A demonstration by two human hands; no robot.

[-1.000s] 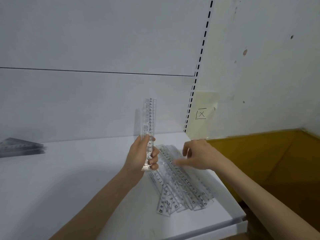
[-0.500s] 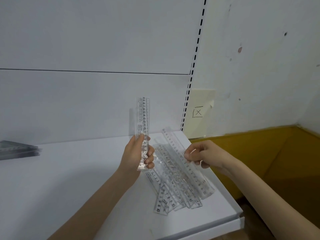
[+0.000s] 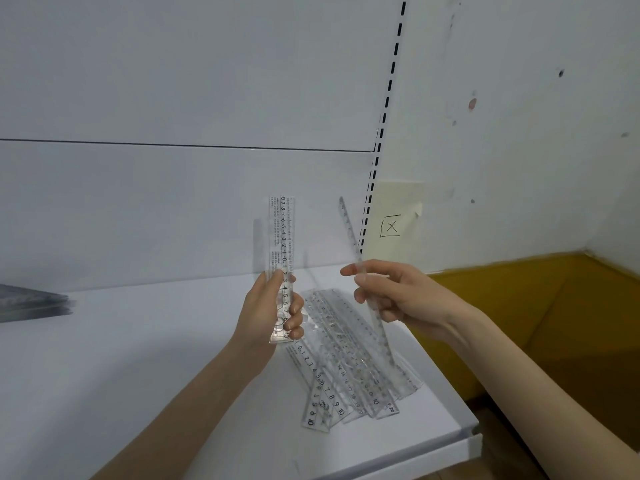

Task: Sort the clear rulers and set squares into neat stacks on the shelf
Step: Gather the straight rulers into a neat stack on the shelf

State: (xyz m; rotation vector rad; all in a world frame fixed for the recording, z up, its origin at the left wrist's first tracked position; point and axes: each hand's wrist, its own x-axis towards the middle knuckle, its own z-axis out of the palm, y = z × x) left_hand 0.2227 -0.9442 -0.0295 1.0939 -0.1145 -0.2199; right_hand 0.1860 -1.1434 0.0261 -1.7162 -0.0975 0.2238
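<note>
The white shelf (image 3: 138, 393) takes up the lower half of the view, its front lip nearest. 2 bare forearms reach in over it from below.

A loose pile of clear rulers (image 3: 346, 358) lies flat on the right part of the shelf, near its right edge. The rulers overlap at slightly different angles and fan out at their near ends, where printed numbers up to 10 and 20 can be read. How many there are cannot be told.

Just behind the pile's left side, the left hand (image 3: 273, 310) is closed round the lower end of an upright ruler (image 3: 282, 233). The fingers wrap its right edge, and it stands vertical, clear of the shelf. Whether this is 1 ruler or a thin stack cannot be told.

To the right, the right hand (image 3: 391, 296) pinches a slanted ruler (image 3: 350, 232) between thumb and fingers. It is seen nearly edge-on above the pile, with its top leaning left.

Far left on the shelf lies a low, blurred grey stack of set squares (image 3: 31, 301), well apart from the pile.

Behind stands the white back panel (image 3: 173, 202), bounded on the right by a slotted upright (image 3: 384, 116). Beside that, a pale note (image 3: 398, 202) with a boxed X is stuck to the wall.
</note>
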